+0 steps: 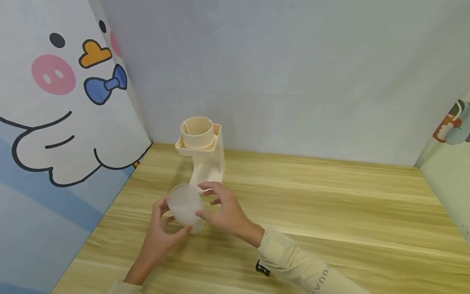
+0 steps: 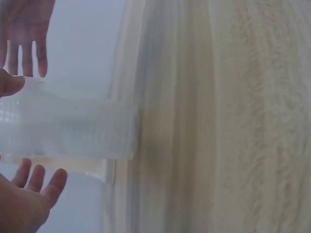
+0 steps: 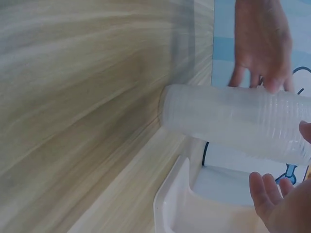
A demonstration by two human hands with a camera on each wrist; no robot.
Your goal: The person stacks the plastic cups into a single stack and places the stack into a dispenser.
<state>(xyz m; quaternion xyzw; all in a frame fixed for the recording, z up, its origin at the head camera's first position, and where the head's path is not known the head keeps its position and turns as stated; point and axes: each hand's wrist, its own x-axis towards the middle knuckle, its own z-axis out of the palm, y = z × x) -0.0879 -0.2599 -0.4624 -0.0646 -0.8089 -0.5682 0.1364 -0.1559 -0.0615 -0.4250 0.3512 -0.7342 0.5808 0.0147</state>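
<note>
A stack of translucent plastic cups (image 1: 183,204) is between both hands, its lower end at or close to the tabletop. My left hand (image 1: 159,230) holds the stack from the left, thumb at the near side and fingers around the far-left side. On the right, my right hand (image 1: 229,212) is held around the stack with fingers spread. In the right wrist view, the right fingers (image 3: 272,189) stand apart from the cups (image 3: 228,119), and the left hand (image 3: 262,43) reaches the stack from above. Just behind is a cream plastic stand with a round tube (image 1: 198,134) on top.
The stand's base (image 3: 172,194) lies close beside the cups. A small black object (image 1: 262,268) sits under the right sleeve (image 1: 290,255). Behind the wood-grain table (image 1: 330,204) hangs a pale cloth wall (image 1: 293,73), with a cartoon-printed cloth (image 1: 66,134) on the left.
</note>
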